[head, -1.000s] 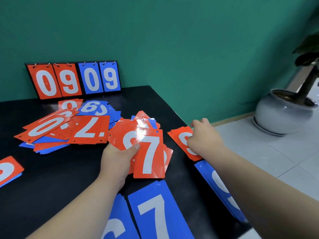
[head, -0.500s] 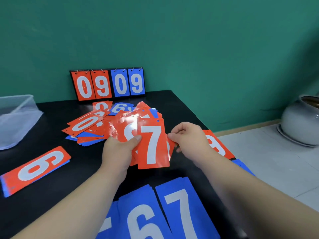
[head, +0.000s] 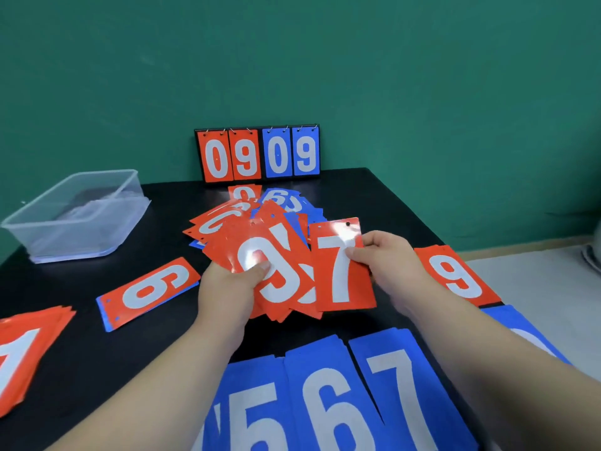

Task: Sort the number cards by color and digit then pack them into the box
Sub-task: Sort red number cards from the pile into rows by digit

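My left hand [head: 232, 286] grips a fanned stack of red number cards [head: 276, 271] with a 9 on top, thumb across its face. My right hand [head: 385, 260] pinches a red 7 card [head: 341, 271] by its right edge, just beside the stack. Behind them lies a mixed pile of red and blue cards [head: 257, 209]. Sorted cards lie flat on the black table [head: 374, 196]: a red 6 [head: 148, 291], a red 9 [head: 455, 276], a red pile [head: 22, 353] at the left edge, and blue 5 [head: 250, 408], 6 [head: 328, 402] and 7 [head: 406, 392] piles in front. The clear plastic box [head: 78, 213] stands at far left.
A black flip scoreboard [head: 258, 154] reading 0909 leans against the green wall at the table's back edge. Another blue card [head: 527, 333] lies under my right forearm by the table's right edge. A grey pot [head: 593, 252] stands on the floor to the right.
My right hand left the red 9 at the right edge, came to the stack and pulled the red 7 off to the right, uncovering a 9 on top. The view swung left.
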